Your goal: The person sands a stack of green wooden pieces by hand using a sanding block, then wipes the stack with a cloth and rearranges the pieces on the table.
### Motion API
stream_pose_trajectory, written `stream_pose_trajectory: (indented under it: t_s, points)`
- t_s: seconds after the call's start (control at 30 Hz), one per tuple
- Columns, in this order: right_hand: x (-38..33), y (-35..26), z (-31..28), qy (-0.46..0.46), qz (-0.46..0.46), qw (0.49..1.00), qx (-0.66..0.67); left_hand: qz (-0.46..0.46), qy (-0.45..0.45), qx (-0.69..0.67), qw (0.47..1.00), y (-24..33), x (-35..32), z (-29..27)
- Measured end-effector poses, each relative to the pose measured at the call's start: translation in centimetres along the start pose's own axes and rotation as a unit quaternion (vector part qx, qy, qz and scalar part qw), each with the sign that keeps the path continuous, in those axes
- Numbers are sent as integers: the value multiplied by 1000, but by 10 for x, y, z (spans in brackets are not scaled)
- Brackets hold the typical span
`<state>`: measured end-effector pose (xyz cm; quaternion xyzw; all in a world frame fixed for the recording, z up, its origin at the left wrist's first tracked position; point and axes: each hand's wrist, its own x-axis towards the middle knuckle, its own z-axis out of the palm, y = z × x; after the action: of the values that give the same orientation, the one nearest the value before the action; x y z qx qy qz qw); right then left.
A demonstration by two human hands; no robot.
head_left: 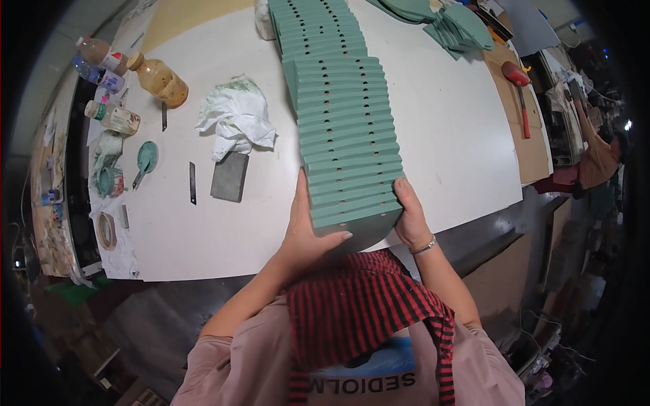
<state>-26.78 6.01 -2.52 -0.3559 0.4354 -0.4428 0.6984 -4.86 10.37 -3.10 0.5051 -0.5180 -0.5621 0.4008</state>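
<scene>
A long row of green painted panels (349, 145), each with two small dark holes in its visible edge, runs from the far side of the white table (460, 155) to its near edge. The panels lean overlapped against one another like a fanned stack. My left hand (306, 227) presses the near left side, its thumb across the front face of the closest panel. On the right side, my right hand (412, 218) grips the near corner with the thumb on top. The undersides and some fingers are hidden.
Left of the row lie a crumpled white cloth (238, 118), a grey block (230, 177), a dark blade strip (193, 183) and a green-stained scoop (146, 157). Bottles (160, 82) and a tape roll (106, 231) stand farther left. More green pieces (460, 30) and a red mallet (518, 84) lie right; another person (599, 159) works beyond.
</scene>
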Motion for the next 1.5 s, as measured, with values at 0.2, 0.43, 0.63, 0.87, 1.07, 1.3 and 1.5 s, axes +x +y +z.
stream_pose_trajectory:
  t_s: [0.2,0.43,0.63,0.87,1.07,1.3,1.5]
  points:
    - [36,-23,-14,-38,-36,999,-13,34,-24,5,999,2,11,-45]
    - [132,-64,3,-26,-64,993,-100,28,23,-17,999,24,93,-56]
    - [152,-72,23,-28,-82,971,-222,68,25,-147,986,3,118,-42]
    - [150,-75,29,-24,-99,956,-275,33,34,-136,990,2,111,-56]
    - [150,-79,32,-29,-84,946,-310,136,203,351,904,19,109,-135]
    - [183,-102,53,-13,-256,698,-668,39,157,466,870,-18,138,-185]
    - [189,-101,59,-36,-250,624,-740,312,273,295,861,63,215,-180]
